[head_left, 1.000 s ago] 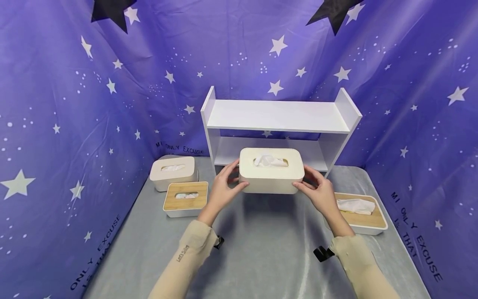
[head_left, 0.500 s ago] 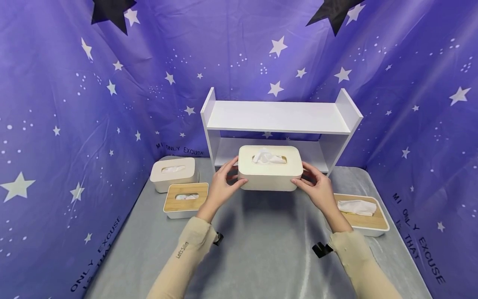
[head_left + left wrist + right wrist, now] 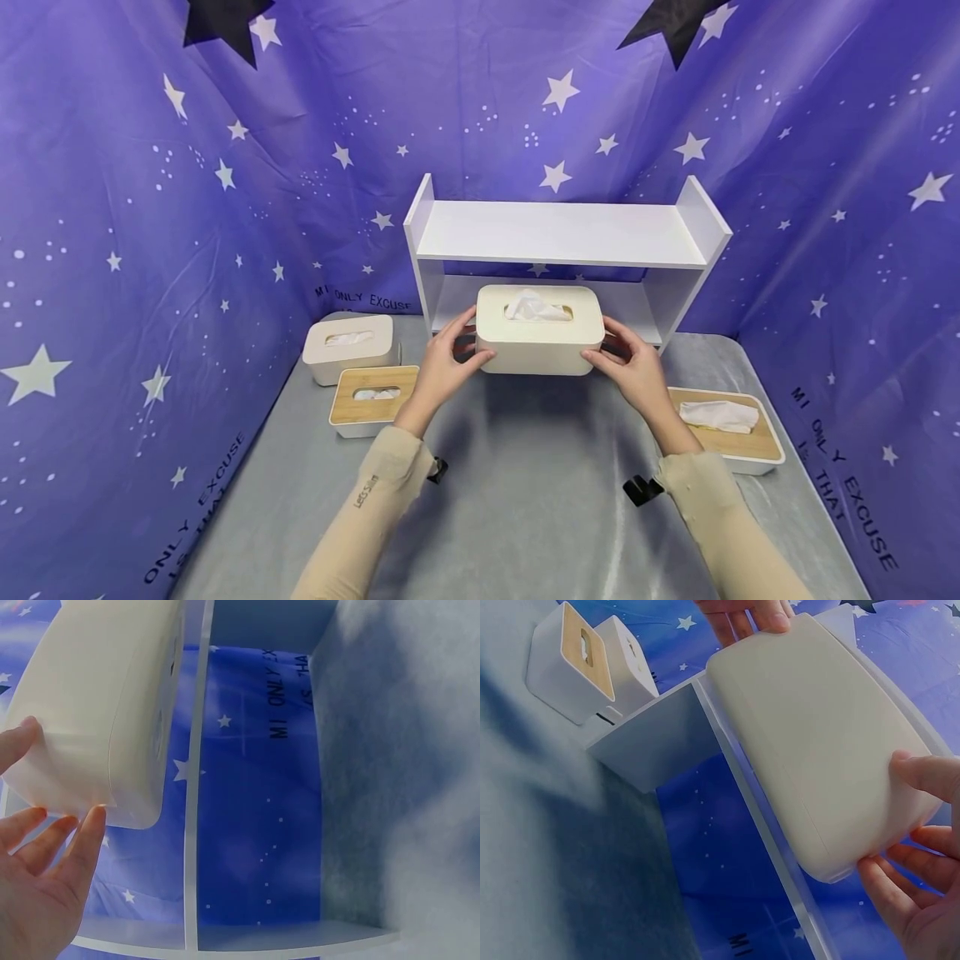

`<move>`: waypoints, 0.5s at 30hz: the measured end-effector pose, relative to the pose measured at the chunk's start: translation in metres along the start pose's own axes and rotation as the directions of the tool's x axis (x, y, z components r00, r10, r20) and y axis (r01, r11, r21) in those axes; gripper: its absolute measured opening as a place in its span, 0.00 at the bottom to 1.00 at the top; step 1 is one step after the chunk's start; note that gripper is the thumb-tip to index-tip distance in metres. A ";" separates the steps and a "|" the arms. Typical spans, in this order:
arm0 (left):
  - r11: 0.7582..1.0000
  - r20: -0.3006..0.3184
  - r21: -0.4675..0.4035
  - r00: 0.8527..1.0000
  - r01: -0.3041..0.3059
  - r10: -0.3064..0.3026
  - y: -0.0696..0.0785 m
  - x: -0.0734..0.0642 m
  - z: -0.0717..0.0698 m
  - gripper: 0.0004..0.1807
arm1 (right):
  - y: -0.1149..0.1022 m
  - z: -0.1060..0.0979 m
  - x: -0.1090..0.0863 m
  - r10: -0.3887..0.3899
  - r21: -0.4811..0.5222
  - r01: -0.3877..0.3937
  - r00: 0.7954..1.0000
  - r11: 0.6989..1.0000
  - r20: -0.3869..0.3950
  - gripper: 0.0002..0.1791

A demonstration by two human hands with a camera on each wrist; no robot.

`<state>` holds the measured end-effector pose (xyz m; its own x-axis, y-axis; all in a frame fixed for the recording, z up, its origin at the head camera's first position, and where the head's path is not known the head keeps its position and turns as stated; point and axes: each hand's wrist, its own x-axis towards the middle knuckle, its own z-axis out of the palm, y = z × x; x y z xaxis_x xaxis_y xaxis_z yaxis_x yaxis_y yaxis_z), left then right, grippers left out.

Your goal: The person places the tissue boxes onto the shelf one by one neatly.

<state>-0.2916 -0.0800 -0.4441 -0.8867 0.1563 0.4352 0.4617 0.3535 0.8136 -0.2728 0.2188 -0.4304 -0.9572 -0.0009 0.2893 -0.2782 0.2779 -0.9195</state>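
Observation:
A cream tissue box (image 3: 538, 357) with a white tissue (image 3: 534, 307) poking from its slot is held up between both hands, in front of the lower board of a white shelf (image 3: 558, 232). My left hand (image 3: 441, 367) grips its left end, thumb on the front face and fingers round the side. At the opposite end my right hand (image 3: 636, 371) grips it the same way. In the left wrist view the box (image 3: 97, 697) hangs beside the shelf's edge, fingertips at its end. Both hands show on the box (image 3: 817, 742) in the right wrist view.
On the grey table (image 3: 540, 500), another cream tissue box (image 3: 351, 350) stands at the left behind a wood-topped one (image 3: 375, 404). A second wood-topped tissue box (image 3: 731, 437) is at the right, near my right forearm. Starry purple cloth (image 3: 480, 100) surrounds the table.
Both hands have moved the cream tissue box slightly up and away, toward the shelf, and a touch left. The shelf and other boxes have stayed put.

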 end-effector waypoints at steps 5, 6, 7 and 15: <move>1.000 -0.004 -0.012 1.000 -0.005 0.004 -0.002 0.005 -0.001 0.41 | 0.001 0.002 0.003 -0.013 -0.014 0.012 1.000 1.000 -0.009 0.35; 1.000 -0.003 -0.009 1.000 -0.005 0.005 -0.002 0.006 -0.002 0.41 | 0.001 0.003 0.004 -0.015 -0.013 0.014 1.000 1.000 -0.013 0.35; 1.000 0.000 -0.004 1.000 -0.005 0.005 -0.003 0.007 -0.002 0.41 | 0.001 0.004 0.004 -0.017 -0.013 0.017 1.000 1.000 -0.017 0.35; 1.000 0.009 -0.005 1.000 0.023 -0.023 -0.006 0.015 -0.005 0.40 | 0.004 0.008 0.013 -0.016 -0.045 0.015 0.999 0.999 -0.031 0.36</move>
<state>-0.3073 -0.0845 -0.4405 -0.8973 0.1563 0.4128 0.4411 0.3522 0.8255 -0.2871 0.2120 -0.4321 -0.9498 0.0240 0.3120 -0.2883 0.3210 -0.9021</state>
